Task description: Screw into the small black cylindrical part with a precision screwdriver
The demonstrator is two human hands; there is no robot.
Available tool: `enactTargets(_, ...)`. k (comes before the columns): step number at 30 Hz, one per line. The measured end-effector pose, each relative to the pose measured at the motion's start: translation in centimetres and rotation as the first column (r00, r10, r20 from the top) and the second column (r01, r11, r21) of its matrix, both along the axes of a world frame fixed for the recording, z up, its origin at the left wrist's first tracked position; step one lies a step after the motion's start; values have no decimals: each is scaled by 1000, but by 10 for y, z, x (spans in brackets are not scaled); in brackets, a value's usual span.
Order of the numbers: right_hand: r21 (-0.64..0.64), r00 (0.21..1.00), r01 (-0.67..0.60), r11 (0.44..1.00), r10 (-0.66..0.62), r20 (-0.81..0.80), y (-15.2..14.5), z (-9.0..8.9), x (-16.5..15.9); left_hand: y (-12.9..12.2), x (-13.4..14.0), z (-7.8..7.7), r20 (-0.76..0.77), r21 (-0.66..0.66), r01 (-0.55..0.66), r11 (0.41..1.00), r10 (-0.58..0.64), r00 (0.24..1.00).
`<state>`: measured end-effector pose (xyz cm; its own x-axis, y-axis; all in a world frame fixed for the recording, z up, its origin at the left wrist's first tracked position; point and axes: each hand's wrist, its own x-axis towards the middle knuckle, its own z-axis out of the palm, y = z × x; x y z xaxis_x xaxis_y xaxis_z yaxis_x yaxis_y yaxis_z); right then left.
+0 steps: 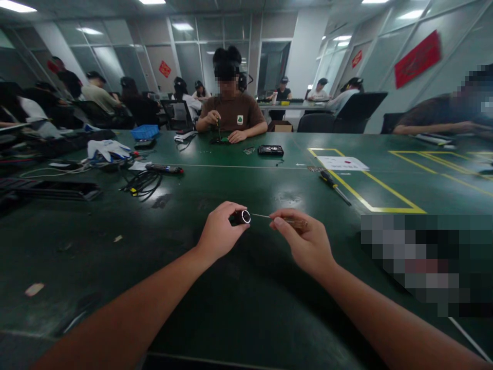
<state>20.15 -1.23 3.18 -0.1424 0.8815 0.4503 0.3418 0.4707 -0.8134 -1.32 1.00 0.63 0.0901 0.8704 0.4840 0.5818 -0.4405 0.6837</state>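
Observation:
In my left hand (pixel 221 231) is a small black cylindrical object (pixel 243 216) with a bright white ring on its end; my fingers are wrapped round it and hide most of its body. My right hand (pixel 308 239) grips a screwdriver by its amber, see-through handle (pixel 296 223). The thin metal shaft (pixel 262 216) points left, its tip close beside the ringed end; whether it touches, I cannot tell. Both hands are raised over the green table (pixel 246 308).
A yellow-black screwdriver (pixel 336 188) lies right of centre near a white sheet (pixel 342 163). At left are coiled black cables (pixel 143 182), gloves (pixel 108 150) and a blue bin (pixel 145 131). Across sits a person (pixel 234 110) handling small parts, near a black device (pixel 270 150).

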Motion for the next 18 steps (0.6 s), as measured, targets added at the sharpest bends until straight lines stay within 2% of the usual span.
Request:
enactTargets(3,47,982,-91,995,82,168,-2,0,0,0,0,0,2,5,9,1000,-9,1000)
enactTargets(6,75,967,-96,993,75,242,-1,-1,0,0,0,-2,-7,9,7,1000,-7,1000)
enactTargets(14,54,975,-16,998,3,222,3,-1,-2,2,-2,-4,-35,-98,-4,995,0,999)
enactTargets(18,7,989,20,1000,-21,146,7,-4,0,4,-3,-6,-24,-134,0,991,-3,1000)
